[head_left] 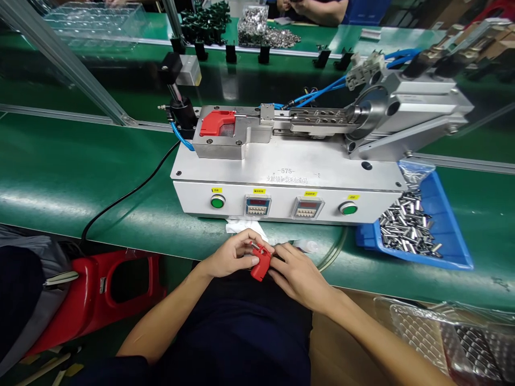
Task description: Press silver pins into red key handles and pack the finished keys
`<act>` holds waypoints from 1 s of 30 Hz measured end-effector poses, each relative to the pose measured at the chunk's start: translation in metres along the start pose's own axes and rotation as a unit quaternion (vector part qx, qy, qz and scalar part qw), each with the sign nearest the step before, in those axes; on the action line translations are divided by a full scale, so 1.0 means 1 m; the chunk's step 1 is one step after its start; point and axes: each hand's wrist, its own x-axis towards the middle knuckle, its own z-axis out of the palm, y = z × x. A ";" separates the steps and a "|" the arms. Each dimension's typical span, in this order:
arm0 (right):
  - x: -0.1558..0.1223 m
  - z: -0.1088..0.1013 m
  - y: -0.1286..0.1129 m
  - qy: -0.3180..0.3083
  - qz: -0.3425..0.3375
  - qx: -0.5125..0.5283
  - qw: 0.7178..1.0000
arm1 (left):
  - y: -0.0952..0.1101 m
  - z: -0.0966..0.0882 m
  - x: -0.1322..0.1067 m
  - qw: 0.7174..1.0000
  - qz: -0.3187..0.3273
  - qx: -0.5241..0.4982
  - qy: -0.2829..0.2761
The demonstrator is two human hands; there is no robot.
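Note:
In front of my lap, a small red pistol-shaped plastic part (261, 266) is held between my two hands. My left hand (233, 254) grips its left side, thumb on the face. A short silvery metal pin (255, 245) shows at the part's upper end, beside the left fingers. My right hand (296, 272) closes on the right edge with bent fingers; its fingertips are partly hidden. Beyond the hands stands a metal bench machine (277, 201). A similar red part (217, 124) sits in the fixture at its left, with a thin rod meeting its upper right.
A blue bin (450, 230) of metal pins (410, 222) stands right of the machine. Green buttons (218, 201) and two counters are on its front. White paper (245, 227) lies underneath. A red stool (92, 289) is at left, clear plastic trays (454, 338) lower right. Another person's arm (322, 10) shows beyond.

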 end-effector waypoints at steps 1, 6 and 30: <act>0.000 0.000 0.000 0.000 0.000 0.004 1.000 | -0.001 -0.001 0.000 1.000 0.006 -0.009 0.000; 0.000 0.000 0.001 0.001 -0.005 0.019 1.000 | -0.003 -0.004 0.001 0.998 0.015 -0.039 0.037; 0.002 -0.002 0.001 0.007 -0.005 0.016 1.000 | 0.005 -0.001 0.006 0.992 0.001 -0.081 0.093</act>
